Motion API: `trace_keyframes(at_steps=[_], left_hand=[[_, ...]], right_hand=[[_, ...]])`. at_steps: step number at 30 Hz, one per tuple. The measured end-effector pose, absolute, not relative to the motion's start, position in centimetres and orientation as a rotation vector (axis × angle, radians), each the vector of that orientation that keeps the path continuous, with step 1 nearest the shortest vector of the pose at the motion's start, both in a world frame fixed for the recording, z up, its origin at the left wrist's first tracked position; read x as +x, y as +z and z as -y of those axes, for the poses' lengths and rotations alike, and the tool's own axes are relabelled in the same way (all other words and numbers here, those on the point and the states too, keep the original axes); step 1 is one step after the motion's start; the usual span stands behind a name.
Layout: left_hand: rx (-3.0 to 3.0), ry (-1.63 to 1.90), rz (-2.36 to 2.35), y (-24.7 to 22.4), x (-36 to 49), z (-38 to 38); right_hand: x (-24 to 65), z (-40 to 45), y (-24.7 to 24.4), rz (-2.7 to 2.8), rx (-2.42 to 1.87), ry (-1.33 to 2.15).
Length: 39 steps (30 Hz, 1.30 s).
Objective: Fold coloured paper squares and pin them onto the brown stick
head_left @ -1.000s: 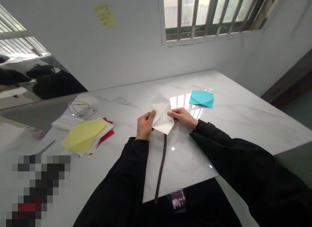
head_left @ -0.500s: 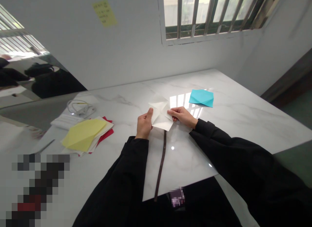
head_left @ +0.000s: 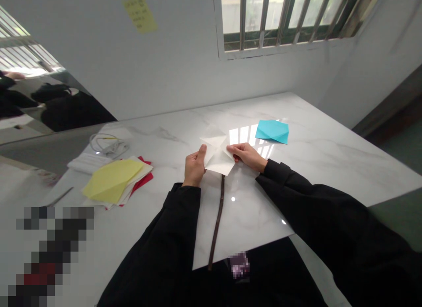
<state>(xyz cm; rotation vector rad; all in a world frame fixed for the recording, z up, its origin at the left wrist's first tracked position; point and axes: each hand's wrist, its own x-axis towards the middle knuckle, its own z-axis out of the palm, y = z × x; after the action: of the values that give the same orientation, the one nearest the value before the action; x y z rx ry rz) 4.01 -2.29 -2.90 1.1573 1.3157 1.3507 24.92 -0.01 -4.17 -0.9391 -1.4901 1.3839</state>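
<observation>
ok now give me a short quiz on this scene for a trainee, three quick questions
1. Which is nearer the teal-blue folded paper on the white marble table: the left hand or the right hand?
2. True or false: the pale yellow folded paper lies on a pile of sheets, with red paper showing at the pile's edge.
3. What do both hands hold between them?

Key
1. The right hand.
2. True.
3. The white folded square of paper.

Blk long sleeves w/ snug cuffs (baggy fit), L hand, R hand bare
</observation>
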Motion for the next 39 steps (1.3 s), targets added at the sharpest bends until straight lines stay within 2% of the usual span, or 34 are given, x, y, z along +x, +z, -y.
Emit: trace_keyframes(at_steps=[28, 39], left_hand=[[1.318, 1.285, -1.258, -1.7, 4.7, 3.3], [1.338, 1.258, -1.248, -2.9, 4.0, 2.6]], right_hand=[[24.7, 0.5, -3.9, 1.426, -0.91, 1.423], [24.5, 0.4, -4.1, 1.422, -0.929, 1.424]])
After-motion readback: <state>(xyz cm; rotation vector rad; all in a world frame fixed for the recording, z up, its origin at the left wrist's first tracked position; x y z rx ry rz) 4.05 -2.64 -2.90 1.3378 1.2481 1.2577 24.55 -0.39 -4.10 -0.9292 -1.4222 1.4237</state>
